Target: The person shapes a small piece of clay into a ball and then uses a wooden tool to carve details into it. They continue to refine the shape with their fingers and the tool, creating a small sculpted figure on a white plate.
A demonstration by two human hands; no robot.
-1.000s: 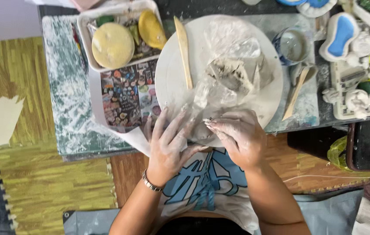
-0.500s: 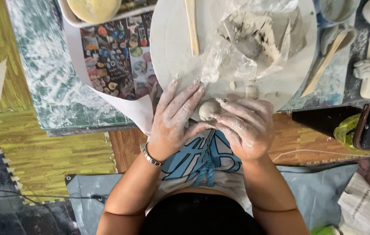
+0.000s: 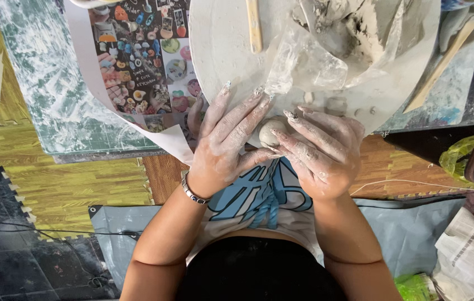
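Together, the left hand (image 3: 228, 142) and right hand (image 3: 320, 150), both smeared with clay, cup a small clay ball (image 3: 271, 131) between their fingertips at the near edge of a round white board (image 3: 220, 44). Neither hand is closed; the fingers are loosely curled around the ball. Behind it lie crumpled plastic (image 3: 309, 64) with grey clay (image 3: 354, 25), and a wooden stick (image 3: 254, 25).

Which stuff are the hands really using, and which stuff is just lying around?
In use:
left hand
right hand
small clay ball, held between both hands
round white board, just under them

Lying about:
wooden stick
plastic wrap with clay
picture sheet
wooden tool
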